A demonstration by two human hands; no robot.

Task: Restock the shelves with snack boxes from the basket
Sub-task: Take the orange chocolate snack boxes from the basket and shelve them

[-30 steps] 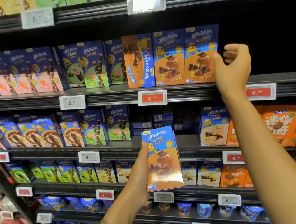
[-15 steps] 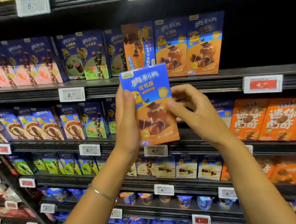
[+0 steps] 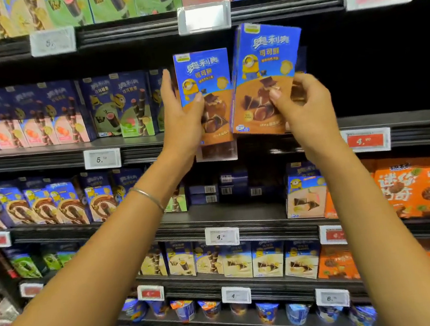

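Black metal store shelves (image 3: 43, 155) carry rows of glossy rectangular snack cartons (image 3: 65, 114). At the second shelf's front edge, the left hand (image 3: 181, 123) clamps an upright blue-and-orange cardboard snack box (image 3: 206, 82) between thumb and fingers. Just beside it, the right hand (image 3: 308, 112) pinches a tilted blue-and-orange cardboard snack box (image 3: 267, 68), fingers curled.

In front of you, the dark upper shelf (image 3: 43, 158) carries upright blue wafer-roll boxes (image 3: 38, 117) along its left half, while the shelf below (image 3: 215, 214) bears more blue boxes (image 3: 49, 203) at left and orange boxes (image 3: 425, 190) at right.
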